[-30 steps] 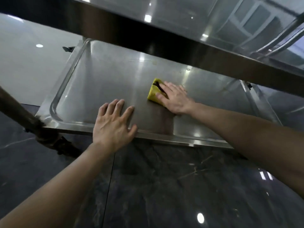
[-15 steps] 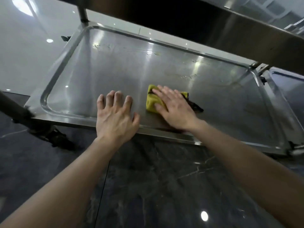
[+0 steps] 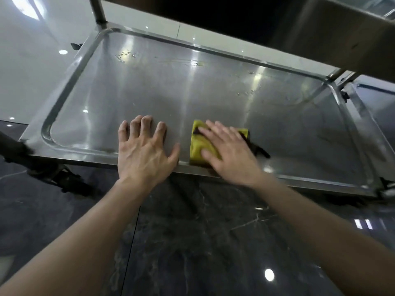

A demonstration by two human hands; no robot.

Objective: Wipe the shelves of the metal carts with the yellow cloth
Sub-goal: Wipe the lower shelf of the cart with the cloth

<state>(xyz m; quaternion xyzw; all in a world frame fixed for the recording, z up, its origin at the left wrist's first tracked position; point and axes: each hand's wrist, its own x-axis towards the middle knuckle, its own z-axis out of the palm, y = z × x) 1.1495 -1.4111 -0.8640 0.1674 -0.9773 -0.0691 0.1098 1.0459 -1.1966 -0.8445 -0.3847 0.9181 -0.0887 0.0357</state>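
Note:
A steel cart shelf (image 3: 213,97) with a raised rim fills the middle of the head view. A folded yellow cloth (image 3: 199,146) with a dark patch lies on it near the front rim. My right hand (image 3: 230,152) presses flat on the cloth, fingers spread over it, hiding its right part. My left hand (image 3: 145,152) rests flat on the bare shelf just left of the cloth, fingers apart, palm over the front rim. Water drops show near the shelf's far edge and right side.
The cart's upper shelf (image 3: 342,37) overhangs at the top right. A corner post (image 3: 97,9) rises at the far left corner. A dark caster (image 3: 64,180) sits under the front left corner. Glossy dark marble floor (image 3: 192,242) lies below.
My right hand has dragged the cloth back toward the front rim. The view has dropped lower, showing more of the shelf. My left hand stays put.

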